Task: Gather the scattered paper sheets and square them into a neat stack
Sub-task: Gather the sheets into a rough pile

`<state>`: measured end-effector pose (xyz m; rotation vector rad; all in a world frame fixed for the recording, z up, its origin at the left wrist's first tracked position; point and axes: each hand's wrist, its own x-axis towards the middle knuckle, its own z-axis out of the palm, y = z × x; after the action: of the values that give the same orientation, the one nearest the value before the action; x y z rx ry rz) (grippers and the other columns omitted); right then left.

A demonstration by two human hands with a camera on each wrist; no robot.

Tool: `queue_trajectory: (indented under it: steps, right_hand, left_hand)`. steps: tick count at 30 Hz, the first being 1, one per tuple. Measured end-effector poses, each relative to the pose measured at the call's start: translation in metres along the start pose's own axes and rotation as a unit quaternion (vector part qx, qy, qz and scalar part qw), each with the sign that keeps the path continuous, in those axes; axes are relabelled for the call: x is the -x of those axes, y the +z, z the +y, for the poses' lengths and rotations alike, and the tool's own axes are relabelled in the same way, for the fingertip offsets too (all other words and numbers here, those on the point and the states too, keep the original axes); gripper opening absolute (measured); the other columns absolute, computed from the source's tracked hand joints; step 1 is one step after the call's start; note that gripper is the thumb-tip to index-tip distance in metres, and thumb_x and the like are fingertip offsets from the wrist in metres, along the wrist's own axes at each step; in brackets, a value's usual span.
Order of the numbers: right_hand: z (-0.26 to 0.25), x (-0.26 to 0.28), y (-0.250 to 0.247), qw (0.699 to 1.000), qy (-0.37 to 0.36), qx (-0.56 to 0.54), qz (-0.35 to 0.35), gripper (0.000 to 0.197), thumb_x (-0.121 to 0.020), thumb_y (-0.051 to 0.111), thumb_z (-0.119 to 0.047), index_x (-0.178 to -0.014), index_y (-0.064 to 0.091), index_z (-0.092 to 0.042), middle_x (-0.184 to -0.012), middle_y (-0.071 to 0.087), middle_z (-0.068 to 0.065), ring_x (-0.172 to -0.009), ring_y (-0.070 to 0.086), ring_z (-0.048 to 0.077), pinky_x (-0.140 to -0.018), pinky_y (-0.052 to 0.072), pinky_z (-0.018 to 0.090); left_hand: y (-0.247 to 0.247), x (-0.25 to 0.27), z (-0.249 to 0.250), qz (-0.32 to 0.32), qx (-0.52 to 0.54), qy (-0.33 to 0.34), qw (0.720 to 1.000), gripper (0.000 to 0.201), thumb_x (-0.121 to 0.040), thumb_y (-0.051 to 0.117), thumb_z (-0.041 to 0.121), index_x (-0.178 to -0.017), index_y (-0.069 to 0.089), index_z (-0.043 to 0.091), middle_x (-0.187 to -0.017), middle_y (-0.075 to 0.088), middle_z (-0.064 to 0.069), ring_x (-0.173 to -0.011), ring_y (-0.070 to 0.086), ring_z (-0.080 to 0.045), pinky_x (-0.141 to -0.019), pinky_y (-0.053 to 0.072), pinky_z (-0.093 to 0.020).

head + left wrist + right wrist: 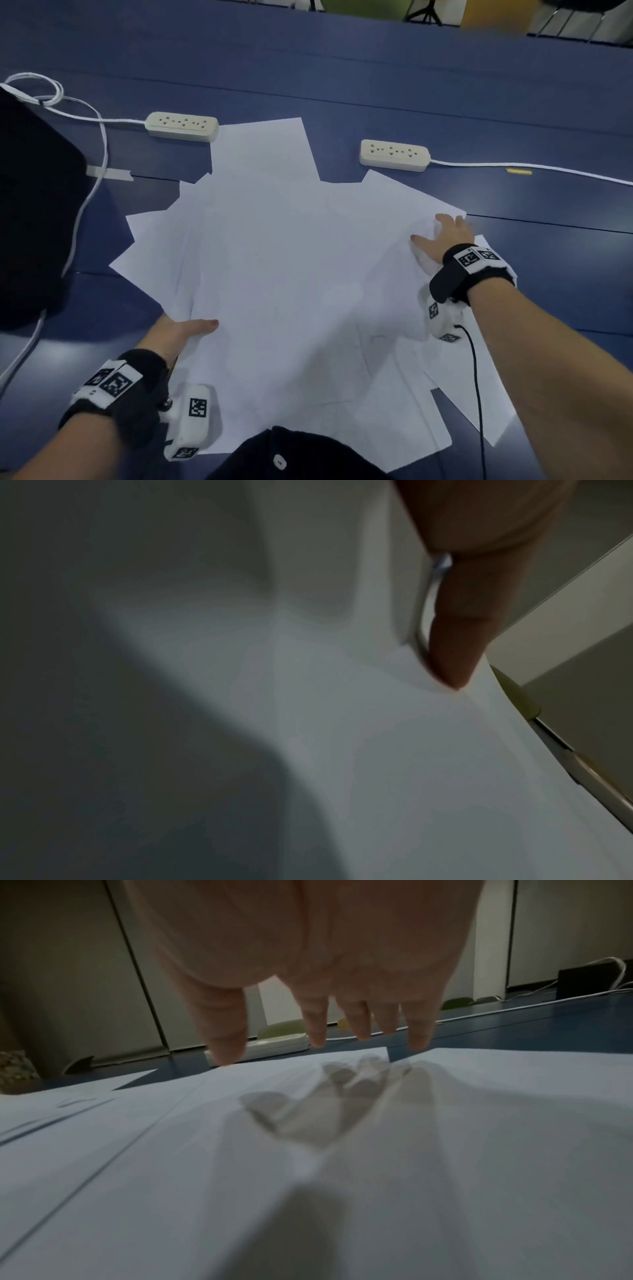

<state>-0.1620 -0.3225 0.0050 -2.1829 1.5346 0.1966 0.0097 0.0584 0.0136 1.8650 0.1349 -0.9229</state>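
Several white paper sheets [291, 267] lie fanned and overlapping on the blue table [445, 85]. My left hand [185, 330] is at the pile's near-left edge, with its thumb on top and its fingers hidden under the sheets. In the left wrist view the thumb [455, 631] presses down on paper [342, 737] that curls up beside it. My right hand [442, 236] is spread flat over the far-right corner of the pile. In the right wrist view its fingers [318, 1031] are straight and point down at the sheets [377, 1150], casting a shadow close beneath.
Two cream power strips [181, 126] [394, 155] with white cables lie just beyond the sheets. A large black object [30, 205] fills the left side, with a strip of tape [109, 173] next to it. Dark clothing [291, 452] overlaps the pile's near edge.
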Motion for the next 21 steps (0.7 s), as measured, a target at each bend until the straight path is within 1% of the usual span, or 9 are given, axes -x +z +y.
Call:
queue_trajectory:
  steps: [6, 8, 10, 11, 13, 15, 17, 19, 21]
  right_hand:
    - [-0.019, 0.009, 0.018, 0.985, -0.032, 0.121, -0.116, 0.088, -0.08, 0.039, -0.068, -0.147, 0.0, -0.027, -0.157, -0.012, 0.013, -0.144, -0.005, 0.034, -0.115, 0.01, 0.056]
    - [-0.021, 0.029, 0.026, 0.98, -0.067, 0.144, -0.123, 0.085, -0.079, 0.033, -0.071, -0.146, -0.002, -0.031, -0.157, -0.013, 0.01, -0.145, -0.006, 0.03, -0.113, 0.008, 0.056]
    - [-0.02, 0.055, 0.035, 0.974, -0.096, 0.164, -0.124, 0.083, -0.078, 0.029, -0.074, -0.145, 0.0, -0.035, -0.157, -0.012, 0.009, -0.145, -0.004, 0.029, -0.114, 0.006, 0.054]
    - [-0.018, 0.067, 0.04, 0.97, -0.109, 0.173, -0.129, 0.082, -0.078, 0.028, -0.074, -0.145, 0.001, -0.036, -0.157, -0.011, 0.009, -0.145, -0.003, 0.029, -0.114, 0.005, 0.054]
    - [-0.015, 0.082, 0.045, 0.964, -0.137, 0.182, -0.14, 0.079, -0.078, 0.027, -0.073, -0.145, 0.007, -0.035, -0.158, -0.004, 0.008, -0.145, 0.004, 0.029, -0.114, 0.006, 0.052]
    - [-0.01, 0.082, 0.042, 0.973, -0.15, 0.138, -0.106, 0.075, -0.08, 0.033, -0.067, -0.144, 0.019, -0.03, -0.155, 0.017, 0.008, -0.14, 0.023, 0.03, -0.114, 0.017, 0.05]
    - [-0.002, 0.074, 0.033, 0.995, -0.084, 0.037, -0.038, 0.073, -0.084, 0.041, -0.06, -0.144, 0.022, -0.023, -0.152, 0.029, 0.01, -0.137, 0.03, 0.031, -0.112, 0.024, 0.047]
    - [0.007, 0.071, 0.032, 0.999, 0.004, 0.022, -0.025, 0.079, -0.085, 0.038, -0.061, -0.147, 0.009, -0.022, -0.156, 0.011, 0.014, -0.143, 0.011, 0.032, -0.115, 0.015, 0.049]
    - [0.007, 0.082, 0.042, 0.996, 0.014, 0.058, -0.066, 0.08, -0.086, 0.031, -0.063, -0.148, -0.001, -0.023, -0.157, -0.01, 0.013, -0.145, -0.008, 0.03, -0.116, 0.004, 0.051]
  left_hand:
    - [-0.001, -0.003, 0.002, -0.017, 0.02, -0.002, 1.0, 0.021, -0.079, 0.062, -0.008, -0.09, 0.06, 0.011, -0.088, 0.064, -0.009, -0.078, 0.061, -0.023, -0.063, 0.044, -0.029]
    - [-0.002, -0.004, 0.001, -0.021, 0.019, -0.009, 1.0, 0.023, -0.078, 0.064, -0.007, -0.094, 0.061, 0.009, -0.096, 0.066, -0.014, -0.087, 0.063, -0.029, -0.076, 0.05, -0.036]
    - [-0.004, -0.005, 0.0, -0.024, 0.015, -0.016, 0.999, 0.028, -0.076, 0.067, -0.004, -0.102, 0.062, 0.007, -0.105, 0.067, -0.018, -0.098, 0.063, -0.035, -0.093, 0.048, -0.046]
    - [-0.005, -0.005, 0.0, -0.025, 0.013, -0.015, 0.999, 0.028, -0.076, 0.067, -0.004, -0.101, 0.062, 0.008, -0.105, 0.067, -0.018, -0.099, 0.063, -0.035, -0.096, 0.046, -0.046]
    - [-0.005, -0.003, -0.001, -0.03, 0.007, -0.01, 0.999, 0.023, -0.077, 0.066, -0.003, -0.094, 0.062, 0.012, -0.1, 0.068, -0.013, -0.095, 0.064, -0.031, -0.092, 0.046, -0.043]
    - [-0.004, 0.0, -0.001, -0.032, 0.004, -0.001, 0.999, 0.021, -0.078, 0.066, -0.003, -0.089, 0.062, 0.015, -0.096, 0.068, -0.01, -0.091, 0.064, -0.029, -0.088, 0.047, -0.04]
    - [-0.003, 0.002, -0.002, -0.027, 0.004, 0.01, 1.0, 0.02, -0.078, 0.065, -0.003, -0.088, 0.062, 0.014, -0.091, 0.067, -0.007, -0.086, 0.063, -0.025, -0.075, 0.048, -0.034]
    - [-0.002, 0.001, -0.003, -0.015, 0.004, 0.011, 1.0, 0.017, -0.078, 0.066, -0.002, -0.087, 0.062, 0.011, -0.088, 0.066, -0.006, -0.081, 0.061, -0.022, -0.066, 0.043, -0.028]
    - [-0.002, 0.0, -0.003, -0.003, -0.006, 0.004, 1.0, 0.016, -0.077, 0.068, 0.0, -0.091, 0.062, 0.006, -0.086, 0.065, -0.007, -0.08, 0.06, -0.022, -0.066, 0.042, -0.027]
